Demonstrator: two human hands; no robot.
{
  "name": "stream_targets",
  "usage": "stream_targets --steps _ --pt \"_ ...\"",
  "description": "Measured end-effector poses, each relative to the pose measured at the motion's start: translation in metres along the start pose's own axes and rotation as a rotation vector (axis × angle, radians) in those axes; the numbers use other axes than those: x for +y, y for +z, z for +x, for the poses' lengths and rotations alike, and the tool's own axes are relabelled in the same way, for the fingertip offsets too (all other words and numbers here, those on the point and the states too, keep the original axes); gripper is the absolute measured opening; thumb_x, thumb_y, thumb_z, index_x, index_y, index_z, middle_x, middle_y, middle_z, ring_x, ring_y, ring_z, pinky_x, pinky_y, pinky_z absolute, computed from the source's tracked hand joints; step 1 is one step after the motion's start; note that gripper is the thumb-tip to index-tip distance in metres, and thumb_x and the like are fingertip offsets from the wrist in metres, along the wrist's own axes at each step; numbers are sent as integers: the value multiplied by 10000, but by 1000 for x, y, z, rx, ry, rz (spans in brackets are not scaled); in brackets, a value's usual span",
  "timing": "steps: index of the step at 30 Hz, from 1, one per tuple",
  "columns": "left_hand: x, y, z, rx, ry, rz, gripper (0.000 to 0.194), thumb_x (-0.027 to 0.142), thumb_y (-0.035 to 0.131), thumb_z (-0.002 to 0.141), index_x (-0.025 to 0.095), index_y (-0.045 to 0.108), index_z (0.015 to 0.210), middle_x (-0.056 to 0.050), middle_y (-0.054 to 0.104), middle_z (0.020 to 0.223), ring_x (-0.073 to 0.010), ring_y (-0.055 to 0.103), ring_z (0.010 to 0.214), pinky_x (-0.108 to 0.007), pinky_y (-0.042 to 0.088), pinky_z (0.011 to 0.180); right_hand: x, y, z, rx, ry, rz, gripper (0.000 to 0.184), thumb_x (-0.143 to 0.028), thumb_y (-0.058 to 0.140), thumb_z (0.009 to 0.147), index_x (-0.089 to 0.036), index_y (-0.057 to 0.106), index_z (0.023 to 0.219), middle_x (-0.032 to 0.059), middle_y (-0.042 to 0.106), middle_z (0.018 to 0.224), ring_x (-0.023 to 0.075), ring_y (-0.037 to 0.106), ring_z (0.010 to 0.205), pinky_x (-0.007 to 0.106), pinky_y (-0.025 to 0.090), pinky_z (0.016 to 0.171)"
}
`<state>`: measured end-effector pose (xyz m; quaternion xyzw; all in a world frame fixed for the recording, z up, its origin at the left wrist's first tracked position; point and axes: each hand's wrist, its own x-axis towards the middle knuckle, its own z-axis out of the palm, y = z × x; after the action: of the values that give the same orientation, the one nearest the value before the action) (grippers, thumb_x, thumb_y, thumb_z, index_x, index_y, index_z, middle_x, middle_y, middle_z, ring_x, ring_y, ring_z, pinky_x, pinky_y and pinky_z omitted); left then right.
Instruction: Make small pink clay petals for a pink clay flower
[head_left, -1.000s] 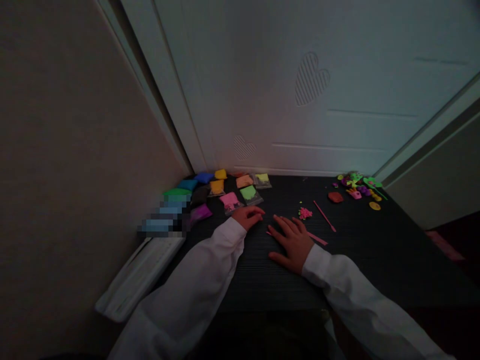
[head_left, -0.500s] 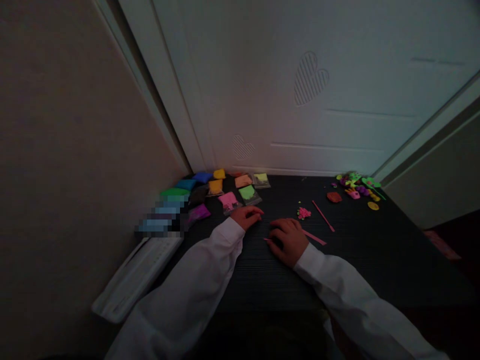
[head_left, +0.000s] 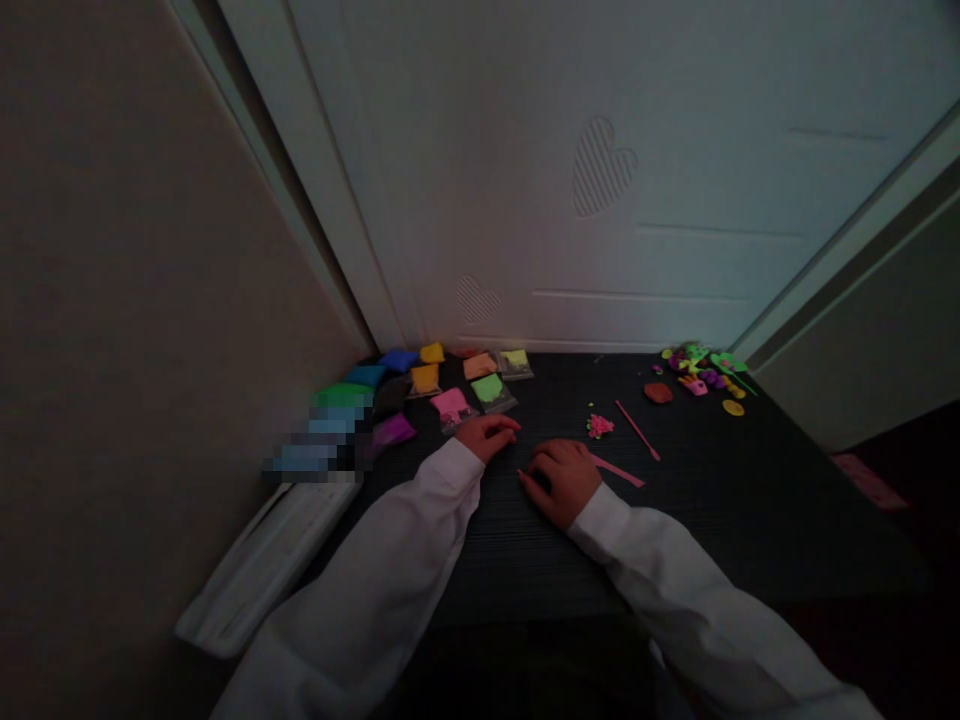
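My right hand (head_left: 561,480) rests on the dark table (head_left: 750,500) with its fingers curled over the near end of a flat pink strip (head_left: 619,471). My left hand (head_left: 487,435) lies loosely curled just in front of a pink clay packet (head_left: 452,406); what it holds, if anything, is hidden. A small pink clay lump (head_left: 598,426) and a thin pink stick (head_left: 637,431) lie just beyond my right hand. Both arms are in white sleeves.
Several coloured clay packets (head_left: 420,380) are spread at the table's back left. Small clay figures and pieces (head_left: 697,375) sit at the back right. A white door (head_left: 600,180) stands behind the table. A white flat object (head_left: 255,570) leans at the left edge.
My right hand went from flat and spread to curled over the pink strip and drew slightly toward me. The left hand barely moved. The view shifted a little.
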<state>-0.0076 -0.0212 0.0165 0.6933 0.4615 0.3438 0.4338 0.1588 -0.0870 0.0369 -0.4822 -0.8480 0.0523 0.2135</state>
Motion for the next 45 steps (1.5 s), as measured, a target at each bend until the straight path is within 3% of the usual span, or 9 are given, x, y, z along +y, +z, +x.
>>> stream_targets --steps 4,8,12,18,25,30,35,41,45 --pt "2 0 0 1 11 3 232 280 471 673 126 564 819 -32 602 671 -120 543 637 -237 421 619 8 -10 -5 -43 -76 44 251 -345 361 757 -204 531 877 45 499 943 158 407 909 322 282 783" --pt "2 0 -1 2 20 -1 230 277 464 679 127 565 821 -33 605 678 -121 546 646 -239 421 627 12 -13 -9 -112 -132 -73 403 -430 337 748 -260 406 1107 69 381 1153 220 313 1044 408 212 843" --pt "2 1 -1 2 25 -9 232 269 459 681 117 562 824 -39 604 673 -122 547 641 -238 422 621 7 -11 -12 -208 -142 -167 494 -533 273 726 -293 344 1152 68 244 1262 266 226 1111 484 108 871" --pt "5 1 -1 9 14 5 231 280 463 680 135 569 826 -30 602 669 -116 541 624 -229 417 600 -7 -17 -17 -299 -227 -146 537 -575 228 714 -320 268 1185 47 175 1297 258 189 1138 490 53 890" --pt "5 1 -2 5 10 5 232 278 466 678 132 567 826 -31 607 675 -119 549 640 -229 422 617 2 -13 -14 -243 -117 -198 528 -565 246 715 -304 313 1169 64 138 1306 278 181 1139 498 63 880" --pt "3 1 -1 10 9 -6 238 279 464 678 127 564 830 -37 607 682 -125 553 647 -233 425 621 -5 -17 -15 -279 -251 -144 541 -588 258 698 -324 301 1168 52 162 1300 262 175 1146 495 56 888" --pt "2 1 -2 8 11 -16 231 276 463 680 133 565 830 -34 607 683 -123 553 656 -235 425 633 -1 -15 -14 -232 -116 -176 533 -556 266 716 -275 332 1164 81 149 1301 277 189 1137 500 85 878" --pt "3 1 -2 6 1 -24 242 281 469 674 115 564 823 -46 605 672 -128 551 638 -237 424 612 -4 -19 -15 -298 -272 -119 546 -583 272 697 -312 303 1170 58 150 1303 259 168 1150 491 63 892" --pt "2 1 -1 -2 8 -33 245 289 460 685 122 562 833 -42 604 681 -122 551 649 -233 422 628 0 -14 -14 -247 -143 -160 525 -551 256 723 -282 319 1169 84 140 1303 274 179 1143 505 75 879"
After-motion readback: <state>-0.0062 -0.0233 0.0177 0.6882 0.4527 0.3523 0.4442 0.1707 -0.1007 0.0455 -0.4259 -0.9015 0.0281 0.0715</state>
